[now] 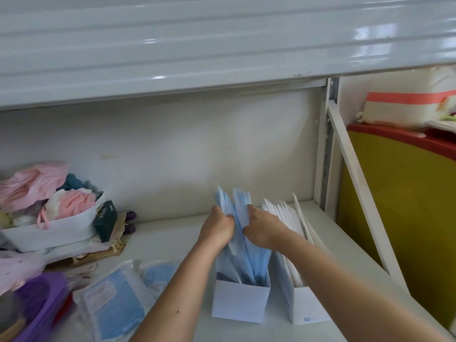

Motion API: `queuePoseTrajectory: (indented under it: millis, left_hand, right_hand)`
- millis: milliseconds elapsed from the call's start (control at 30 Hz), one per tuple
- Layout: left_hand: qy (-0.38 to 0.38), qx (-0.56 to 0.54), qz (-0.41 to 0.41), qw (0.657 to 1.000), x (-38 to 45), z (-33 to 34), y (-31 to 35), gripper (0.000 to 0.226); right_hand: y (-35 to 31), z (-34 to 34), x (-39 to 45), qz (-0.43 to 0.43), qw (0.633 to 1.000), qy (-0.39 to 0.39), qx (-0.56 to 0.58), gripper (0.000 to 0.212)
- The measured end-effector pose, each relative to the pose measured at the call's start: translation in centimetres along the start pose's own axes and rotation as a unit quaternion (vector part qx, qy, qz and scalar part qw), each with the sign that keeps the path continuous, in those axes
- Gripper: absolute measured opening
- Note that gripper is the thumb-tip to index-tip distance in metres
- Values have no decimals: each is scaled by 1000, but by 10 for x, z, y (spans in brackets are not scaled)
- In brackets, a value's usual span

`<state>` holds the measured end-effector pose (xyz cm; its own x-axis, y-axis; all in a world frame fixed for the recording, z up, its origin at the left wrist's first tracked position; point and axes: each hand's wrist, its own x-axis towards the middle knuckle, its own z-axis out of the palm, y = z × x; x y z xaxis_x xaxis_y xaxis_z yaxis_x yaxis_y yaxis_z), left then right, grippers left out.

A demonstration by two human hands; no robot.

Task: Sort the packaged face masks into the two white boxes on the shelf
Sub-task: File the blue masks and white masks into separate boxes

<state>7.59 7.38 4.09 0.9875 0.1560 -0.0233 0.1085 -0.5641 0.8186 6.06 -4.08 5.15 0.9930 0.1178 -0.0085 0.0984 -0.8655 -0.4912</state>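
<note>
Two white boxes stand side by side on the shelf. The left box (240,302) holds a row of upright blue packaged masks (240,202). The right box (307,308) holds upright white packaged masks (283,213). My left hand (218,227) grips the left part of the blue masks. My right hand (261,227) grips the right part of the same row, so the blue masks are spread slightly between both hands. More blue packaged masks (116,299) lie flat in clear wrappers on the shelf at the lower left.
A white tray (56,233) with pink and white fabric items sits at the left, a dark green box (106,220) leaning beside it. A purple object (37,307) lies at the bottom left. The shelf's metal post (325,149) rises at the right, with a yellow panel (404,208) beyond.
</note>
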Motion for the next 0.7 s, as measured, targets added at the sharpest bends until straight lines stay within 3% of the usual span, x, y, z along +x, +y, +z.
queuePoseTrajectory:
  millis: [133,267,400,500,600,700]
  left_hand:
    - [-46,0,-24,999,-8,0,-10,45]
    - [-23,-43,25,998,-14,-12,3,9]
    - [-8,-128,64,990,-19,-30,23,18]
    - [-16,-204,39,978,-22,-41,29,32]
    - [-28,-215,-6,976,-22,-42,19,39]
    - [-52,-185,-54,980,-27,-36,0,36]
  right_hand:
    - [0,15,-11,18,999,-42,28,60]
    - [-6,6,-14,11,998,-13,56,65]
    - [-16,-18,-19,-21,995,51,82,68]
    - [-22,-32,-26,-35,993,75,82,68]
    - [-24,-33,-28,-26,994,35,97,59]
    - [-20,-18,-30,-7,990,-26,136,33]
